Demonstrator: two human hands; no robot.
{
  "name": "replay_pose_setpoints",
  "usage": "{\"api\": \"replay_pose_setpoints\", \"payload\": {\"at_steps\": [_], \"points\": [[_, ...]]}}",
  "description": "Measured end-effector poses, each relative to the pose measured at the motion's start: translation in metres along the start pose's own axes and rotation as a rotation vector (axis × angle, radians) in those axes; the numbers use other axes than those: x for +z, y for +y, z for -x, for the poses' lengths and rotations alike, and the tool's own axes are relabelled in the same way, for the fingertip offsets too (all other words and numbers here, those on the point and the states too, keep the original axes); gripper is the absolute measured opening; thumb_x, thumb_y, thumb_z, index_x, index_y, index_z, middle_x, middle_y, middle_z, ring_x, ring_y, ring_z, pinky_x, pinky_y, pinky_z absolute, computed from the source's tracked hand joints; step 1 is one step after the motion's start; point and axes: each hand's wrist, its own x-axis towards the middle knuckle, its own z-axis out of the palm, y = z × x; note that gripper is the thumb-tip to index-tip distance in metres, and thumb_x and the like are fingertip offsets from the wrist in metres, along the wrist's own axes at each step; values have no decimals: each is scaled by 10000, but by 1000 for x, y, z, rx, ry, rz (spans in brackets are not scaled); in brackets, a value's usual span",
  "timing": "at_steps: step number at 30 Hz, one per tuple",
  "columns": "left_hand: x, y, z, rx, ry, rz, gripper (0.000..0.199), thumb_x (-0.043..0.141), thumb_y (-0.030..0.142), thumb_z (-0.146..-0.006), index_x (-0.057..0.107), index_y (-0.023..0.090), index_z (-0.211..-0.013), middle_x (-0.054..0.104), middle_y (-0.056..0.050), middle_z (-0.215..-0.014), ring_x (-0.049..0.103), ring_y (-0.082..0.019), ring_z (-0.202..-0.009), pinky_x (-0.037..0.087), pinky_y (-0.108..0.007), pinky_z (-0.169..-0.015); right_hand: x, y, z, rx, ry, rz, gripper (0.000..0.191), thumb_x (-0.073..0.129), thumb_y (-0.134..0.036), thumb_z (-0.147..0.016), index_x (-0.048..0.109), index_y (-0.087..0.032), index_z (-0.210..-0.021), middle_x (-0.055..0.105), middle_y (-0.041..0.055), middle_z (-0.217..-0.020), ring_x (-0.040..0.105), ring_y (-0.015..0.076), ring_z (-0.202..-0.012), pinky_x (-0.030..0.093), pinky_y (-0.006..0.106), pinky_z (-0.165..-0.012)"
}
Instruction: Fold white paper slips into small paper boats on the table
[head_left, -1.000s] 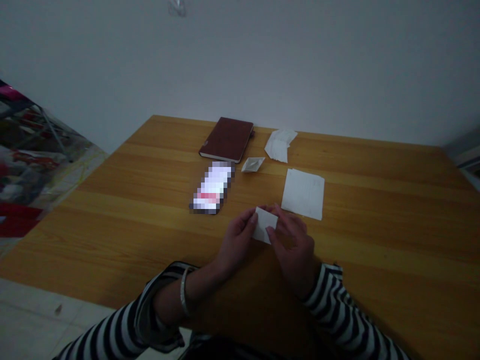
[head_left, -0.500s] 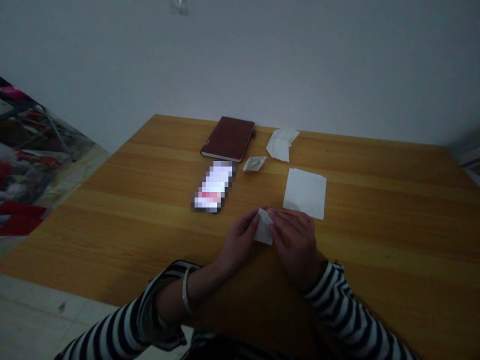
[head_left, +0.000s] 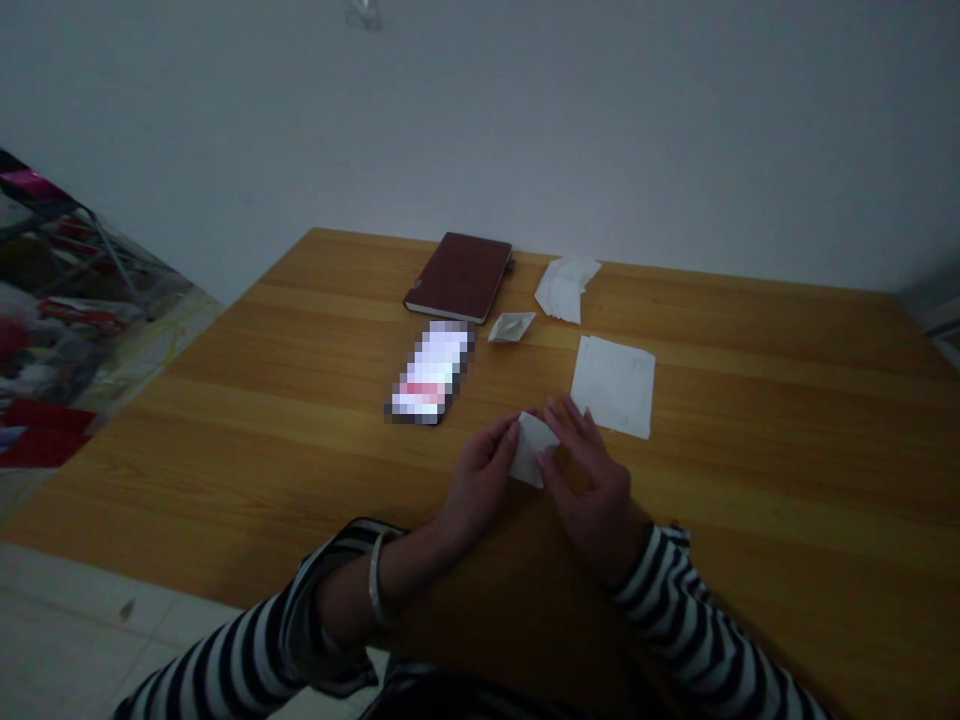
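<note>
A small piece of white paper (head_left: 531,452) is held up over the near part of the table, between my two hands. My left hand (head_left: 480,478) pinches its left edge, thumb in front and fingers behind. At the right edge, the thumb and fingers of my right hand (head_left: 596,490) hold the paper, with the other fingers spread. Just beyond my right hand lies a flat stack of square white paper sheets (head_left: 613,388). Farther off is a small folded paper piece (head_left: 511,327), its upper side partly opened.
A phone (head_left: 433,372) with a lit, blurred screen lies left of my hands on the wooden table (head_left: 285,400). Behind it is a dark red notebook (head_left: 463,275). Several fanned white paper pieces (head_left: 566,288) lie near the wall (head_left: 600,130).
The fingers of my right hand have lifted and spread from their closed position over the paper's right edge. The paper has tilted slightly. My left hand keeps its hold.
</note>
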Motion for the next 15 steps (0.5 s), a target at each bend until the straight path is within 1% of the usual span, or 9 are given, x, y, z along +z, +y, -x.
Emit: {"api": "replay_pose_setpoints", "payload": {"at_steps": [2,5,7,8,9,10,12,13,15], "points": [[0,1,0,-15,0,0,344,592,347,-893,684,143,-1155,708,-116,-1174,653,-225,-1013,490,-326,-884,0,1,0,-35,-28,93,553,537,-151,-925,419,-236,-1458,547,76,-1434,384,249,-1421,276,575,-1175],[-1,2,-1,-19,29,-39,322,587,334,-891,690,144,-1129,727,-103,-1103,656,-211,-953,494,-324,-860,0,0,-2,-136,-83,270,642,514,-150,-935,276,-243,-1524,510,68,-1466,326,268,-1449,180,630,-1186],[-2,1,-1,-6,48,-59,301,588,325,-889,695,148,-1109,730,-96,-1085,652,-210,-962,490,-326,-875,0,-2,-2,-198,-125,326,676,511,-139,-934,228,-249,-1538,499,63,-1474,322,280,-1449,123,655,-1187],[-2,0,-2,2,53,-60,293,589,321,-889,695,149,-1102,727,-95,-1092,649,-211,-982,485,-329,-895,0,-3,-2,-219,-142,315,678,510,-128,-930,233,-251,-1536,508,64,-1467,351,277,-1436,131,650,-1189],[-3,-1,-2,9,56,-55,291,589,319,-889,693,150,-1102,722,-97,-1110,644,-215,-1009,477,-333,-918,0,-4,-2,-221,-150,275,666,513,-117,-924,263,-251,-1527,527,66,-1453,395,268,-1413,175,626,-1192],[-3,-2,-2,12,57,-46,294,589,320,-890,690,149,-1106,715,-103,-1133,639,-220,-1036,471,-338,-937,0,-6,-1,-199,-146,211,641,521,-114,-917,313,-248,-1508,552,70,-1431,445,255,-1381,250,586,-1186],[-2,-3,-1,6,61,-25,312,593,331,-889,680,146,-1125,701,-116,-1175,633,-228,-1063,466,-344,-952,1,-10,1,-95,-95,54,573,552,-122,-899,426,-235,-1446,593,81,-1386,532,228,-1308,412,479,-1127],[-1,-3,0,0,65,-17,327,596,338,-888,673,144,-1141,694,-122,-1191,633,-229,-1063,468,-342,-945,2,-13,2,-27,-61,-18,537,571,-128,-889,476,-230,-1408,606,85,-1368,556,221,-1284,466,435,-1090],[0,-2,2,-14,77,-9,354,600,352,-889,661,144,-1169,693,-126,-1190,638,-222,-1033,481,-326,-904,5,-19,5,103,9,-140,495,601,-135,-872,532,-227,-1353,621,85,-1348,585,219,-1253,511,402,-1052]]}}
